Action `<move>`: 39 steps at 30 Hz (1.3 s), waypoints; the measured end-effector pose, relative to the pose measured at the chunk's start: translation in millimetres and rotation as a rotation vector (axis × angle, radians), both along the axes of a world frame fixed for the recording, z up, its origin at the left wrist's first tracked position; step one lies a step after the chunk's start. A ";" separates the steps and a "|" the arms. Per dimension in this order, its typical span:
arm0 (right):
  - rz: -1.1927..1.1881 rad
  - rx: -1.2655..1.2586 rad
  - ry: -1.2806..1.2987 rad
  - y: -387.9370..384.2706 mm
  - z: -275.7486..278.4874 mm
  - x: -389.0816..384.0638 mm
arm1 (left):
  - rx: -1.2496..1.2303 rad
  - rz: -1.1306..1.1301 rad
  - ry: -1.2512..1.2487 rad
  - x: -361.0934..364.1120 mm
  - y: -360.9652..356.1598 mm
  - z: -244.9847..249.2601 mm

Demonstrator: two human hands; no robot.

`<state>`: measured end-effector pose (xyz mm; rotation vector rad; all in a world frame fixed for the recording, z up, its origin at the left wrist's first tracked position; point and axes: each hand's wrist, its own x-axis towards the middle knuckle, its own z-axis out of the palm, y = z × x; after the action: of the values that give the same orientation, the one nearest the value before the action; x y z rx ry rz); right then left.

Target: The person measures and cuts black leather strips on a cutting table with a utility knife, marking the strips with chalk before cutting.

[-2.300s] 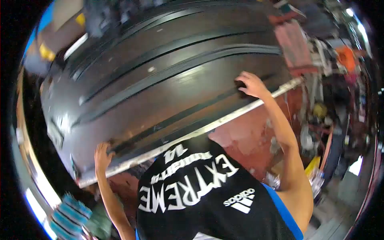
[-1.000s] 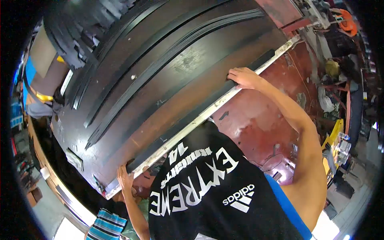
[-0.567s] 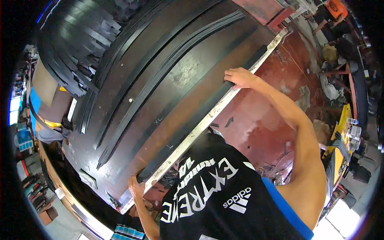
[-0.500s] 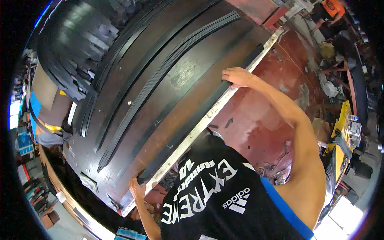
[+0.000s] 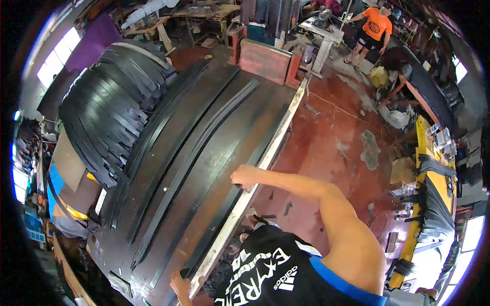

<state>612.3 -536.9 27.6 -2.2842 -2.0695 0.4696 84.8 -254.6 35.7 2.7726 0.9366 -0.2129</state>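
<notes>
My right hand (image 5: 246, 176) lies at the table's pale edge, fingers curled over a long black strip (image 5: 214, 227) that runs along this edge. My left hand (image 5: 179, 286) is closed at the near end of the same strip, with part of its fingers hidden. Pale marks show on the strip between the hands. Farther in on the dark tabletop (image 5: 227, 145), a bundle of thin black strips (image 5: 196, 153) lies roughly parallel to the edge. Another black strip (image 5: 176, 153) lies beyond it.
A large pile of black strips (image 5: 102, 107) covers the far left. A red block-like stand (image 5: 263, 62) borders the table's far end. A person in an orange shirt (image 5: 376, 24) stands at upper right. More strips hang on a yellow rack (image 5: 423, 137) at right.
The view has tilted up, showing more of the workshop and the person in orange. My right hand has come closer to my left along the strip; the left stays at the near end.
</notes>
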 end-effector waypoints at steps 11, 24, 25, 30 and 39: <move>-0.044 0.222 -0.057 -0.2 -9.9 -4.5 | -0.021 -0.013 -0.038 0.2 -0.2 2.4; -0.999 1.055 0.450 -190.5 -0.8 50.2 | -0.143 -0.279 -0.428 387.5 -218.3 97.7; -1.088 0.974 0.454 -214.1 -19.0 58.8 | -0.238 -0.285 -0.441 435.2 -245.5 95.2; -1.279 0.686 0.491 -324.0 -86.3 86.6 | -0.096 -0.627 -0.410 624.2 -317.6 47.1; -1.484 0.253 0.623 -417.6 -181.3 73.0 | -0.004 -0.585 -0.357 708.1 -360.8 1.2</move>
<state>685.3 -954.6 -153.7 -2.3016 0.0421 0.5742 792.9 -615.4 36.9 2.8659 0.0327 0.1922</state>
